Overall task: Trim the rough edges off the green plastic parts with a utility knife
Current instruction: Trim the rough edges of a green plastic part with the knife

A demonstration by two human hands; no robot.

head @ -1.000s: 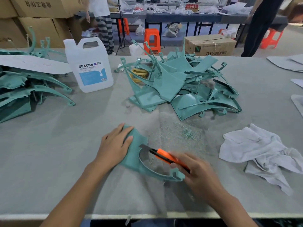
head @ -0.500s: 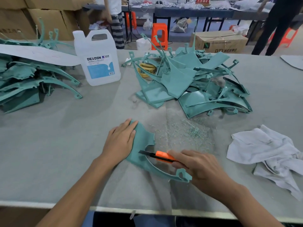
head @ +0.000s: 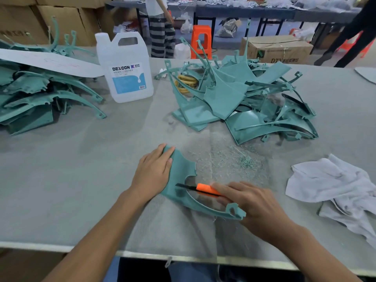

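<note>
A green plastic part (head: 181, 169) with a long curved arm lies flat on the grey table near its front edge. My left hand (head: 153, 173) presses down on the part's wide left end with straight fingers. My right hand (head: 252, 202) grips an orange utility knife (head: 205, 189). Its dark blade points left and lies against the inner curve of the part. Thin green shavings (head: 244, 159) are scattered just behind the part.
A large heap of green parts (head: 240, 98) sits at the back centre, another stack (head: 36, 94) at the left. A white DEXCON jug (head: 126, 68) stands between them. A white rag (head: 335, 184) lies at the right. Cardboard boxes and people stand beyond the table (head: 61, 169).
The knife blade has slid left along the part's inner curve, from pointing up-left to lying nearly level. My left hand stays pressed on the part.
</note>
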